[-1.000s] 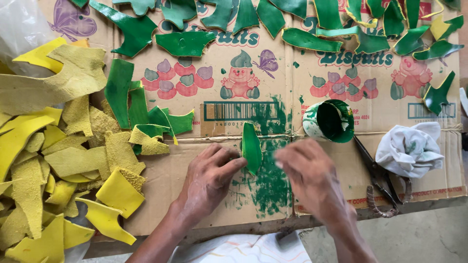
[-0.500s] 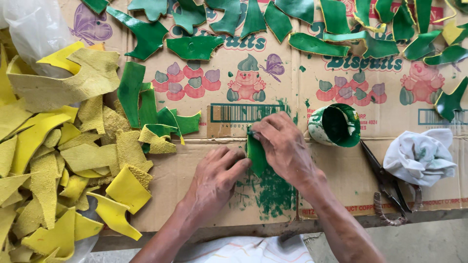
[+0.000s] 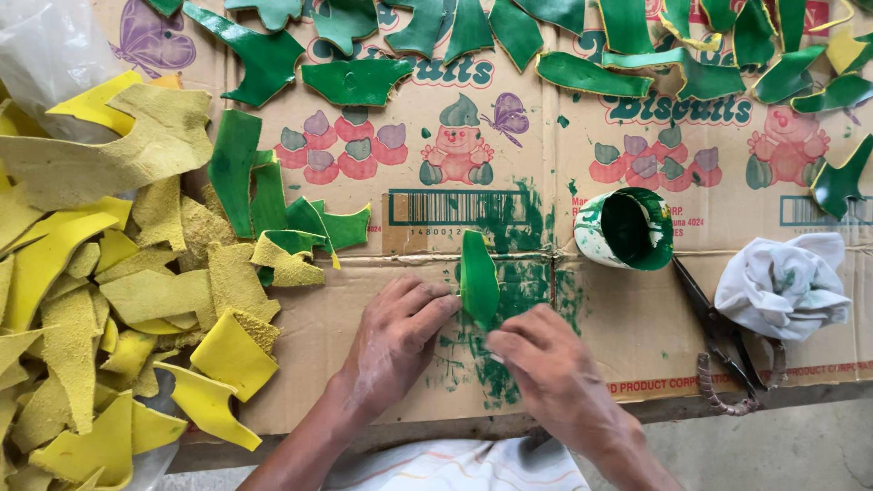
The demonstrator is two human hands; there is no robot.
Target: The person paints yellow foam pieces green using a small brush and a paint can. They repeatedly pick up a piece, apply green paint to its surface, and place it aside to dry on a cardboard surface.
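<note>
While your head camera looks straight down, your left hand lies with fingers together, tips pressing the left edge of the green-painted leaf-shaped piece on the flattened cardboard box. Your right hand is curled at the piece's lower end, fingers bunched; whether they pinch anything, you can't tell. That piece looks light, floppy and wet with paint, so grip by the edges. Its long axis runs away from you, point toward the paint cup.
</note>
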